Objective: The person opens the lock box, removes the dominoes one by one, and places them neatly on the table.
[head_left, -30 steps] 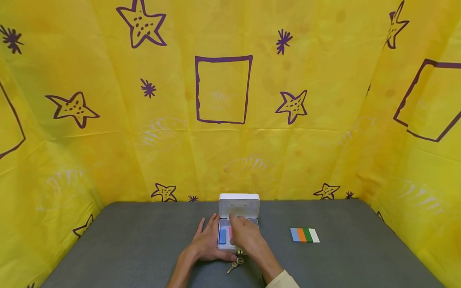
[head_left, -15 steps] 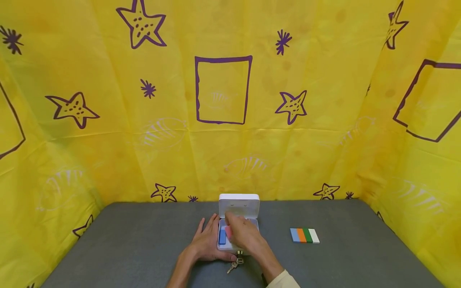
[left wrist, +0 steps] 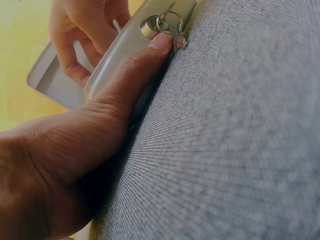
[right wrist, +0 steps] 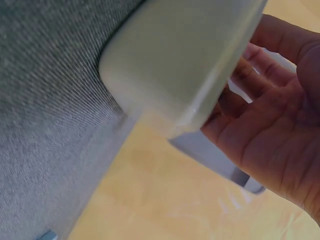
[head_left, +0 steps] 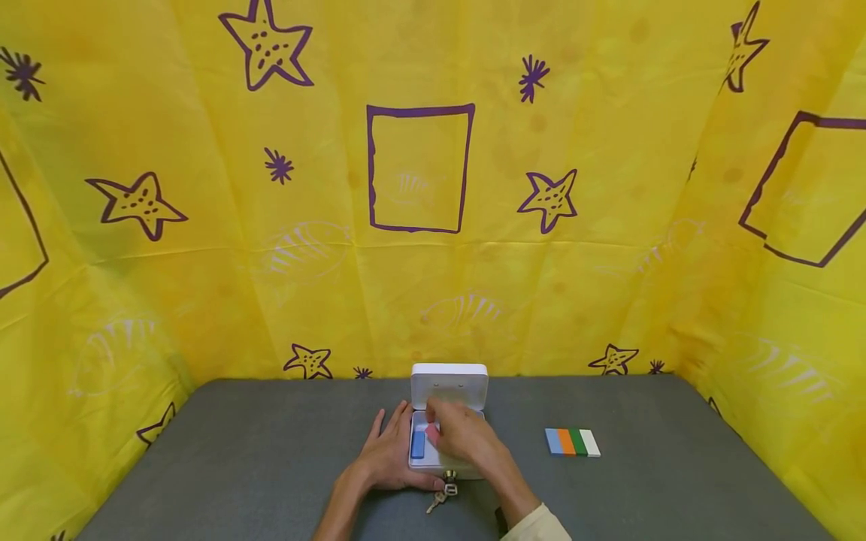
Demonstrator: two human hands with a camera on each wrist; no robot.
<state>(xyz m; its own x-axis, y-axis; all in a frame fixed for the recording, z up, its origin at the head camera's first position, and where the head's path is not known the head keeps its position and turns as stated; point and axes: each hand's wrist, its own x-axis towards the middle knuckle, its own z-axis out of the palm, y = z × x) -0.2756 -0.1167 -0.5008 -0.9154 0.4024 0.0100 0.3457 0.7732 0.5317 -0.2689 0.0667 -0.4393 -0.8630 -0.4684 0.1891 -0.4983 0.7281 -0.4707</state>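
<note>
A small white cash box point(head_left: 467, 472) stands at the middle of the table, its lid point(head_left: 449, 388) raised at the back. My left hand point(head_left: 391, 458) lies against the box's left side with fingers straight; in the left wrist view its thumb point(left wrist: 142, 62) runs along the front by the lock and keys point(left wrist: 172, 30). My right hand point(head_left: 468, 434) reaches down into the box and pinches a pink block point(head_left: 431, 433), which sits tilted and partly covered. To its left in the box lies a blue block point(head_left: 418, 445). The right fingertips are hidden behind the box wall in the right wrist view.
A row of light blue, orange, green and white blocks point(head_left: 572, 442) lies to the right on the grey tabletop point(head_left: 271, 466). Yellow cloth point(head_left: 419, 300) with starfish drawings hangs behind and at both sides.
My right hand has shifted slightly, and the pink block has moved a little left and turned from upright to tilted. The left hand and the box have stayed put.
</note>
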